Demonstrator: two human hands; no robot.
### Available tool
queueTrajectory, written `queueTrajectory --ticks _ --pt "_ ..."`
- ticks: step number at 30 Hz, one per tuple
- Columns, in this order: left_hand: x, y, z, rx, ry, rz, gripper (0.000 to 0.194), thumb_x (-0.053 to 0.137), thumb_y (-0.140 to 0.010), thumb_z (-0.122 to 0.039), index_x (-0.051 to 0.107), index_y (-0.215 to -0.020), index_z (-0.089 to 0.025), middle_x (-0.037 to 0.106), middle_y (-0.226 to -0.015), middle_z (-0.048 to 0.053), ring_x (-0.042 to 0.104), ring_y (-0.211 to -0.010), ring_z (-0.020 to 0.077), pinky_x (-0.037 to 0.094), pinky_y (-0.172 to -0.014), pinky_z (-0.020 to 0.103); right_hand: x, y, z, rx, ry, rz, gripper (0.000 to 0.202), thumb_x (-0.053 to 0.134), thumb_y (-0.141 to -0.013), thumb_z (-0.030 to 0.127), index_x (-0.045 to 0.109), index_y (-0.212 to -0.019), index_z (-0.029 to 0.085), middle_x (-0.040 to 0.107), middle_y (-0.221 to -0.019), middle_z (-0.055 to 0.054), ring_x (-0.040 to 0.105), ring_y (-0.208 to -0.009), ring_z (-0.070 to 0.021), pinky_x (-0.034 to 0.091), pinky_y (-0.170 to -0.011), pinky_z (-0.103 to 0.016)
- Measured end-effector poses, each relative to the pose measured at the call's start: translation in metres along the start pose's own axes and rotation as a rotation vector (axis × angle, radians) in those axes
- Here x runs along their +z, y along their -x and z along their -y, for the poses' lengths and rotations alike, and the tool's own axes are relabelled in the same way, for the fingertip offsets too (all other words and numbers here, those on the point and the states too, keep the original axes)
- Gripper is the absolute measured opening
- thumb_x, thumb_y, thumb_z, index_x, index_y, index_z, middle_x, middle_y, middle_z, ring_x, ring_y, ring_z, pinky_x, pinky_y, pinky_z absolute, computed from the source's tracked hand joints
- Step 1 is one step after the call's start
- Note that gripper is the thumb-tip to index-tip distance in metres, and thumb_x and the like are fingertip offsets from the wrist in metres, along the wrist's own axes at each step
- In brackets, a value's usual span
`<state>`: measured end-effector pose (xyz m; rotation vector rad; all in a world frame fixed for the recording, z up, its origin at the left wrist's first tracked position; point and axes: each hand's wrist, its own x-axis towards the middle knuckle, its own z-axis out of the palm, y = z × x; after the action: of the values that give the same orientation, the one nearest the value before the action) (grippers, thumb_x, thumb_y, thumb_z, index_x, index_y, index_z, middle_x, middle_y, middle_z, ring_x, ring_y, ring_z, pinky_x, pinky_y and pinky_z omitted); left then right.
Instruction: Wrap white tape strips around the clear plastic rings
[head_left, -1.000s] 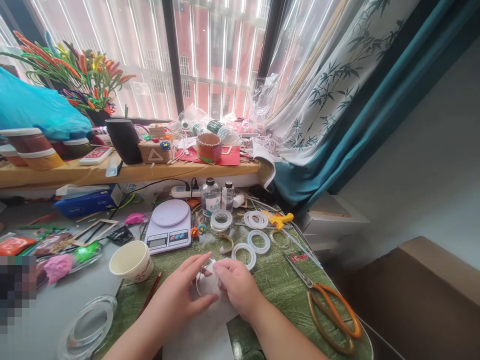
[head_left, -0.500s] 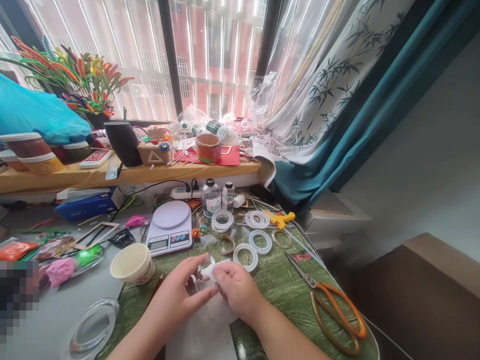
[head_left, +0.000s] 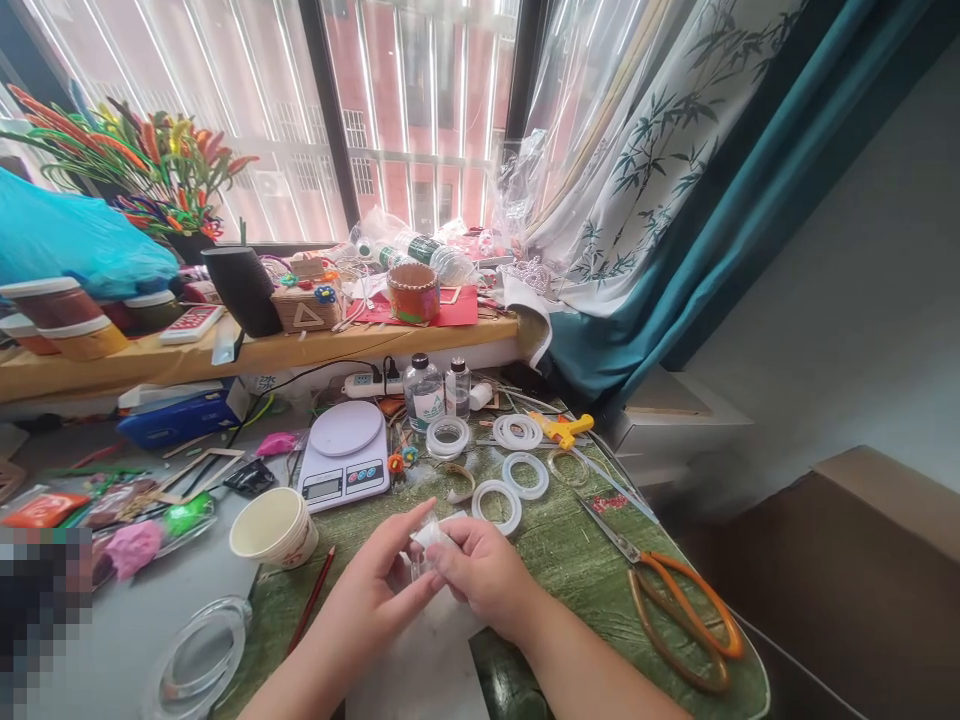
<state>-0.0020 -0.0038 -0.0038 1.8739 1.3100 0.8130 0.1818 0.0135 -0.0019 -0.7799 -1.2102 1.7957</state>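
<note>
Head view shows, at lower centre, the left hand [head_left: 379, 575] clamped on a clear ring [head_left: 416, 567] and the right hand [head_left: 487, 570] pinching a white piece [head_left: 433, 533] against it. Scissors [head_left: 634, 553] lie lower right on the bench [head_left: 577, 575].

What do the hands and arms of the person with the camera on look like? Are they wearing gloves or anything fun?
No gloves: the left hand and the right hand are both bare. No sleeve shows on the left forearm or the right forearm, and I see no watch or bracelet. No ring shows either, but some fingers are partly hidden.
</note>
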Motion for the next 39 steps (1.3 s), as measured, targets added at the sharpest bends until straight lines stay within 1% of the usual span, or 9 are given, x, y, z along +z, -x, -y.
queueTrajectory --ticks 5,8,12,16,20,28,33,36,39 --pt "-0.004 0.003 0.0 0.072 -0.074 0.012 0.07 0.074 -0.085 -0.032 0.047 -0.15 -0.037 0.05 -0.153 0.009 0.052 -0.135 0.0316 0.053 -0.102 0.041 -0.005 0.001 0.0 0.035 -0.08 0.03 0.047 0.073 -0.082 0.06 0.071 -0.087 0.013 0.036 -0.047 0.011 0.022 -0.043 -0.0061 0.016 -0.045 -0.024" --pt "-0.008 0.002 -0.003 0.089 -0.096 -0.01 0.065 0.073 -0.086 -0.031 0.05 -0.147 -0.038 0.058 -0.146 0.007 0.058 -0.128 0.0293 0.052 -0.104 0.042 -0.004 0.001 -0.004 0.025 -0.113 0.039 0.045 0.07 -0.086 0.059 0.069 -0.087 0.014 0.034 -0.048 0.011 0.018 -0.043 -0.0059 0.016 -0.045 -0.024" --pt "-0.011 0.0 -0.008 0.052 -0.107 -0.047 0.055 0.068 -0.09 -0.036 0.055 -0.144 -0.036 0.065 -0.132 0.008 0.069 -0.098 0.0231 0.06 -0.087 0.036 -0.002 -0.001 -0.009 -0.058 0.013 -0.016 0.05 0.058 -0.094 0.063 0.061 -0.076 0.016 0.036 -0.05 0.008 0.027 -0.048 -0.0081 0.02 -0.048 -0.026" --pt "-0.009 -0.002 -0.01 0.042 -0.15 -0.07 0.057 0.073 -0.087 -0.038 0.058 -0.141 -0.035 0.066 -0.131 0.008 0.069 -0.096 0.0234 0.059 -0.087 0.037 -0.002 -0.004 -0.011 -0.045 0.009 -0.067 0.051 0.056 -0.093 0.065 0.061 -0.077 0.017 0.034 -0.052 0.008 0.025 -0.048 -0.0085 0.018 -0.047 -0.026" --pt "-0.007 -0.004 -0.008 -0.021 -0.144 -0.104 0.054 0.068 -0.09 -0.043 0.058 -0.142 -0.032 0.069 -0.124 0.008 0.069 -0.087 0.0218 0.06 -0.073 0.033 -0.002 -0.006 -0.012 -0.01 0.0 -0.097 0.053 0.058 -0.089 0.068 0.064 -0.078 0.016 0.033 -0.051 0.008 0.025 -0.048 -0.0088 0.02 -0.048 -0.026" --pt "-0.001 -0.004 -0.005 -0.043 -0.182 -0.132 0.055 0.068 -0.089 -0.05 0.06 -0.138 -0.028 0.071 -0.122 0.01 0.071 -0.091 0.025 0.061 -0.075 0.035 -0.002 -0.006 -0.018 -0.063 0.1 -0.145 0.055 0.055 -0.093 0.066 0.066 -0.076 0.015 0.04 -0.056 0.005 0.03 -0.052 -0.0102 0.025 -0.051 -0.025" --pt "0.001 -0.004 -0.005 -0.028 -0.23 -0.112 0.055 0.072 -0.086 -0.045 0.061 -0.137 -0.027 0.07 -0.13 0.012 0.072 -0.1 0.0284 0.062 -0.083 0.04 -0.002 -0.007 -0.012 -0.039 0.097 -0.151 0.047 0.07 -0.084 0.06 0.069 -0.077 0.014 0.055 -0.065 0.001 0.045 -0.062 -0.0129 0.036 -0.06 -0.025" --pt "-0.001 -0.004 -0.004 0.018 -0.261 -0.103 0.063 0.078 -0.08 -0.038 0.06 -0.139 -0.029 0.065 -0.139 0.012 0.064 -0.123 0.0343 0.058 -0.096 0.046 -0.007 -0.008 -0.01 0.048 0.045 -0.153 0.047 0.073 -0.08 0.06 0.07 -0.08 0.014 0.045 -0.054 0.006 0.032 -0.05 -0.0089 0.026 -0.05 -0.023" --pt "-0.004 -0.004 -0.004 0.064 -0.251 -0.054 0.071 0.079 -0.078 -0.027 0.055 -0.145 -0.035 0.061 -0.144 0.009 0.059 -0.13 0.0333 0.056 -0.1 0.044 -0.012 -0.01 -0.012 0.106 0.001 -0.139 0.051 0.073 -0.078 0.064 0.07 -0.083 0.013 0.035 -0.048 0.011 0.021 -0.044 -0.0072 0.017 -0.045 -0.024"
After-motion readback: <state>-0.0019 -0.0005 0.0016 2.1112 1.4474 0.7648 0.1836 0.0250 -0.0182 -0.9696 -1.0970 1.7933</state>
